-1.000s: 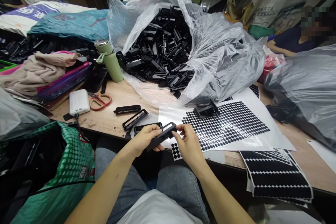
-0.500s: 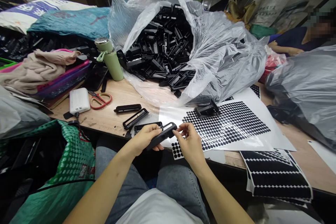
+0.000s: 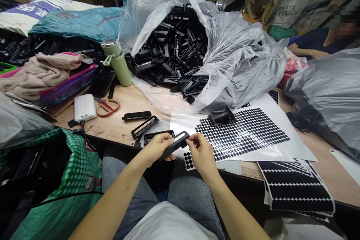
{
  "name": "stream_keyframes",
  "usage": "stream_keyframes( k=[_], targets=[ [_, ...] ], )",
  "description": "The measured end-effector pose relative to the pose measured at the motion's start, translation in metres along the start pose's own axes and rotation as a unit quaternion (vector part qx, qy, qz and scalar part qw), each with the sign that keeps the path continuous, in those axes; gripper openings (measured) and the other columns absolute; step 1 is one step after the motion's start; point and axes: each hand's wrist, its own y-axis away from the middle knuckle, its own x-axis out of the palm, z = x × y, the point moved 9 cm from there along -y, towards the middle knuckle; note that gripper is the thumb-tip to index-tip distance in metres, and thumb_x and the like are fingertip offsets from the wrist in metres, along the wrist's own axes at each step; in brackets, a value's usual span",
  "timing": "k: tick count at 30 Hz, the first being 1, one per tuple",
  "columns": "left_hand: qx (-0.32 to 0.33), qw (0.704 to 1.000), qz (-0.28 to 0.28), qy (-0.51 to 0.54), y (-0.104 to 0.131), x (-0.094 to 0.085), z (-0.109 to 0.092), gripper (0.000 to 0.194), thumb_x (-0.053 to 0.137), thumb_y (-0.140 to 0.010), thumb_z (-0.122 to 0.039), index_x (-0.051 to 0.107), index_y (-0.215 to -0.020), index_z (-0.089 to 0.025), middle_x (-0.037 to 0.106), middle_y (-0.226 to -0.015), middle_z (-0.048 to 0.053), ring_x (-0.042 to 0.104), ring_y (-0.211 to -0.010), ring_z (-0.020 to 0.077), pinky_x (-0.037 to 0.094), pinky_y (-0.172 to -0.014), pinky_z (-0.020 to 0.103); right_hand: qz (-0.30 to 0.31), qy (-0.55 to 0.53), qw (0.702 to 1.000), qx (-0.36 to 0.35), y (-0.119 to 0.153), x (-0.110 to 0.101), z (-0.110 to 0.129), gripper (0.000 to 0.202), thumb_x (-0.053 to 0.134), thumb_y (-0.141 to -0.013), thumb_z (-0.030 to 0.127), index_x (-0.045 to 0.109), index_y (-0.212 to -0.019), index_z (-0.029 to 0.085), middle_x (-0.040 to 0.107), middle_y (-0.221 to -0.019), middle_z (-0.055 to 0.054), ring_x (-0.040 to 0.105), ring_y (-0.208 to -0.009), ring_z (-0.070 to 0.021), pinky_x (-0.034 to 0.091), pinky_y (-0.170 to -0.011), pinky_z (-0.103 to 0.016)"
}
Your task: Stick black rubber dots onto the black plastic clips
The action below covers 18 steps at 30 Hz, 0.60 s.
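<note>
A long black plastic part (image 3: 177, 143) is gripped by my left hand (image 3: 157, 149) at its lower left end, over the table's front edge. The fingers of my right hand (image 3: 200, 149) are pinched at the part's upper right end; whether they also hold something small is hidden. Similar black parts (image 3: 145, 126) lie on the table to the left of my hands. Right of them spreads a white sheet with rows of round black stickers (image 3: 247, 131), and a black plastic piece (image 3: 222, 117) rests on it.
An open plastic bag (image 3: 239, 60) spills many black parts. Leftward stand a green bottle (image 3: 120, 67), red scissors (image 3: 108, 108) and a white power bank (image 3: 85, 107). Black sticker sheets (image 3: 298, 187) hang off the front edge. Another person's arm (image 3: 306, 51) shows at right.
The black part has shifted and tilted very slightly in my left hand. My right hand has moved a little, staying at the part's end.
</note>
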Motion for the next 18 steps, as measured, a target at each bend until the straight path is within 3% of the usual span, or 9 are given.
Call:
stream_keyframes(
  k=[6,14,18],
  targets=[
    [0.014,0.999,-0.014,-0.03,0.0,0.0,-0.003,0.021,0.052,-0.076,-0.037,0.046,-0.074,-0.017,0.057,-0.06,-0.001,0.063,-0.05,0.0152,0.045,-0.042,0.02,0.027,-0.122,0.99,0.068,-0.008,0.008,-0.024,0.017,0.061,-0.07,0.032,0.058,-0.078,0.017,0.061,-0.076,-0.004,0.055,-0.07,-0.0158,0.044,-0.067,-0.03],
    [0.025,0.996,-0.027,-0.083,-0.001,-0.002,-0.002,0.02,0.047,-0.08,-0.037,0.046,-0.076,-0.017,0.059,-0.063,0.001,0.064,-0.054,0.0164,0.046,-0.044,0.021,0.096,-0.172,0.967,0.161,-0.01,0.017,-0.032,0.021,0.065,-0.064,0.034,0.06,-0.069,0.015,0.056,-0.065,-0.001,0.048,-0.057,-0.0118,0.04,-0.055,-0.026],
    [0.022,0.996,-0.019,-0.081,-0.001,-0.001,-0.002,0.022,0.047,-0.079,-0.039,0.046,-0.076,-0.017,0.059,-0.06,0.0,0.064,-0.053,0.016,0.046,-0.044,0.021,0.096,-0.139,0.978,0.122,-0.013,0.016,-0.031,0.022,0.062,-0.069,0.037,0.058,-0.069,0.016,0.054,-0.065,-0.001,0.047,-0.061,-0.0131,0.04,-0.06,-0.028]
  ],
)
